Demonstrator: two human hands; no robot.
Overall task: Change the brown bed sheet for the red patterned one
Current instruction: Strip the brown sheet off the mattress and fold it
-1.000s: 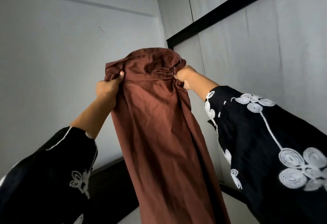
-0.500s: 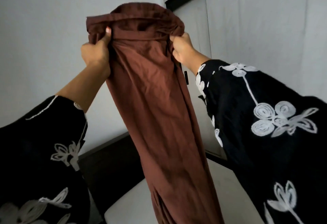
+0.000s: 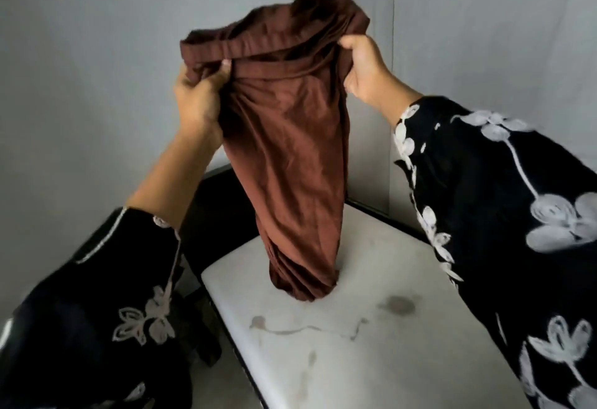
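Brown bed sheet [image 3: 290, 156] clenched at top by left hand [image 3: 197, 98] and right hand [image 3: 361, 69], tail touching mattress [image 3: 355, 360]; lower evenly, folding flat.

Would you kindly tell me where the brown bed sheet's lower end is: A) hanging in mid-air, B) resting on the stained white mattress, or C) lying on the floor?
B: gripped by the left hand and right hand, the brown bed sheet bunches at its foot on the stained white mattress.
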